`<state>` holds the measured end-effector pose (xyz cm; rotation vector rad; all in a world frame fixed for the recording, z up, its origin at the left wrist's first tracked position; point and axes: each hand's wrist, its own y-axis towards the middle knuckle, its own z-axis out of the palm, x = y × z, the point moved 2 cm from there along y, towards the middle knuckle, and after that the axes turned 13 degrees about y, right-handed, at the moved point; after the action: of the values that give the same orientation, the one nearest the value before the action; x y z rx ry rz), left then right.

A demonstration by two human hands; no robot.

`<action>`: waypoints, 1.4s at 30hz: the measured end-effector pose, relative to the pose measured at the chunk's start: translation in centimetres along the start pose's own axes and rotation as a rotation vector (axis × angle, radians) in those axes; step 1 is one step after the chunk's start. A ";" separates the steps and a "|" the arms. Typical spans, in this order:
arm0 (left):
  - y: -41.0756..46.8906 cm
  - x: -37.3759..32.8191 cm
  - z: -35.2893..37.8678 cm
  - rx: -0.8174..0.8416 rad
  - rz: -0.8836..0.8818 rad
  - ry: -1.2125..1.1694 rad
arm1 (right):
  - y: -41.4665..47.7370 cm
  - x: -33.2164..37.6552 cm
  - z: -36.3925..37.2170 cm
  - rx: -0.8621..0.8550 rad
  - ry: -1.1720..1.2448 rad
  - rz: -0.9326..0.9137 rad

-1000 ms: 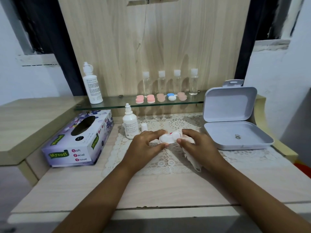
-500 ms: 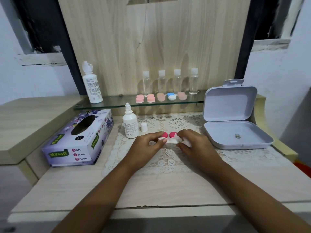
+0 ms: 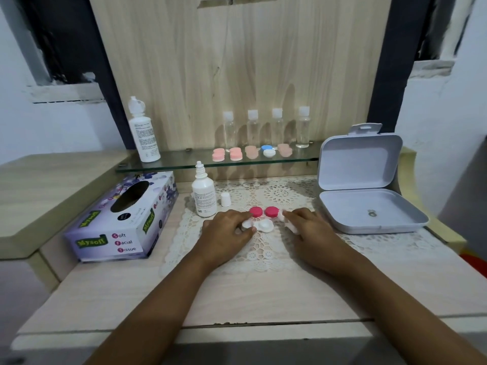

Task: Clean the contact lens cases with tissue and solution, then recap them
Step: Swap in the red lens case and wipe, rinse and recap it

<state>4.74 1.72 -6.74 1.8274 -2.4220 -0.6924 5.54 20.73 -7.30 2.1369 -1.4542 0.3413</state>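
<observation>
At the centre of the frame, the left hand [image 3: 226, 230] pinches the left end of a white lens case [image 3: 264, 226] on the lace mat [image 3: 263, 251]. Two pink caps [image 3: 256, 211] sit just above it. The right hand [image 3: 308, 230] clutches a crumpled tissue [image 3: 289, 224] beside them. A solution bottle [image 3: 204, 197] stands to the left.

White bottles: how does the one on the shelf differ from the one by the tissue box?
The shelf bottle is taller than the lower bottle. The shelf bottle has a broad top; the lower bottle ends in a thin bare nozzle. Both stand upright, white, labelled.
</observation>
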 end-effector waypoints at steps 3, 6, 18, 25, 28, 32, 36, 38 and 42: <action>0.0 0.7 0.3 0.097 -0.005 0.197 | 0.0 -0.4 0.0 -0.061 -0.006 -0.059; -0.1 1.3 0.5 0.188 -0.004 0.226 | 0.0 -0.5 -0.1 -0.079 -0.053 -0.080; -0.5 0.4 -0.4 0.271 0.037 0.272 | -0.2 1.0 -1.1 -0.047 -0.271 -0.074; -0.9 0.4 -1.6 0.362 0.006 0.178 | -0.2 1.6 -3.2 -0.038 0.030 0.022; -1.9 0.5 -3.0 0.297 -0.010 0.105 | -0.8 2.7 -3.4 -0.145 0.090 0.014; -4.8 0.6 -5.9 0.246 0.051 0.109 | -1.6 5.5 -3.0 -0.211 0.134 -0.031; -9.3 2.5 -8.6 0.185 0.032 0.129 | -2.3 10.3 -1.0 -0.184 0.274 -0.127; -12.1 4.4 -9.7 0.164 -0.020 0.136 | -2.6 13.2 0.6 -0.142 0.335 -0.191; -18.0 8.5 -11.6 0.139 -0.132 0.165 | -3.0 18.9 4.4 -0.041 0.413 -0.325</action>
<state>21.69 -13.68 -4.87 2.0219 -2.3140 -0.3697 15.34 4.33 -2.60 2.0699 -0.8622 0.5817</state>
